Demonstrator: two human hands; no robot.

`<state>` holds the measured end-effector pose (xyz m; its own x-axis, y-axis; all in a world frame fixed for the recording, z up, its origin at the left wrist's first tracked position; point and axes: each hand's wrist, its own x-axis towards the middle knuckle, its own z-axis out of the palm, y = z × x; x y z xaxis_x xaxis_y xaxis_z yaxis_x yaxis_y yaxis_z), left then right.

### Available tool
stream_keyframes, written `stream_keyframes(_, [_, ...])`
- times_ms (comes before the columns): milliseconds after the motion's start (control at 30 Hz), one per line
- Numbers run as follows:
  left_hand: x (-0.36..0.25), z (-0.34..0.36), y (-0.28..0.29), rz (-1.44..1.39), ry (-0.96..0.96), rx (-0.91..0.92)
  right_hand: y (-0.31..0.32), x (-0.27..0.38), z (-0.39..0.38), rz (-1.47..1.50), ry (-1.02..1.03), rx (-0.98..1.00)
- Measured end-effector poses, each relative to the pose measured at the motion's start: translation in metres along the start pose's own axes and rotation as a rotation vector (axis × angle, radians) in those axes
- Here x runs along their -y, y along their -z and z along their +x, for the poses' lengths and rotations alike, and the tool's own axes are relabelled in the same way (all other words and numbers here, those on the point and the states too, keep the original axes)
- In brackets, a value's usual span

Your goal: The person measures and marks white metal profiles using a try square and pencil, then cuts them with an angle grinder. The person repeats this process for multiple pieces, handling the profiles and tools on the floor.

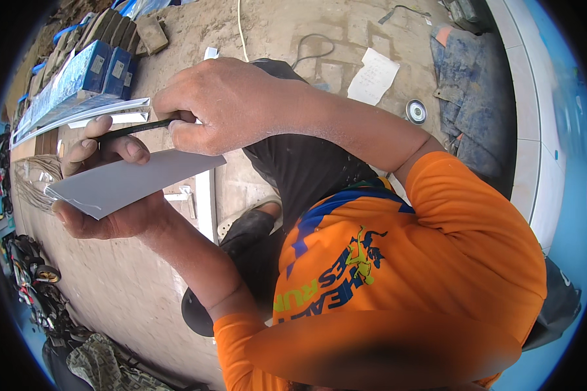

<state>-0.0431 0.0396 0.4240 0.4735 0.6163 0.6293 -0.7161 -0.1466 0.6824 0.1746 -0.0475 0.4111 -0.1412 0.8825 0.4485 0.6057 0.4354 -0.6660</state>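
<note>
A short-sleeved orange T-shirt [463,260] fills the lower right of the frame, with a jagged dark-blue band [326,214] near the hem, a blue and lime-green figure print [365,254] and two-coloured lettering [316,290]. Black trousers [293,163], lightly speckled, and a pale perforated clog [224,229] show around the centre.

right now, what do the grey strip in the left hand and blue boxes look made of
Strip: perhaps plastic or coated metal, smooth and matte; its even grey face leaves that open. Boxes: likely cardboard, slightly glossy, judging by flat printed sides and crisp edges.
</note>
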Motion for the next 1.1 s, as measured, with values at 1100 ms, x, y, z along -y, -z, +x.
stream_keyframes(1100, [-0.037,-0.025,0.041,-0.154,-0.356,-0.563,-0.107,0.051,0.018,0.568,0.145,-0.379])
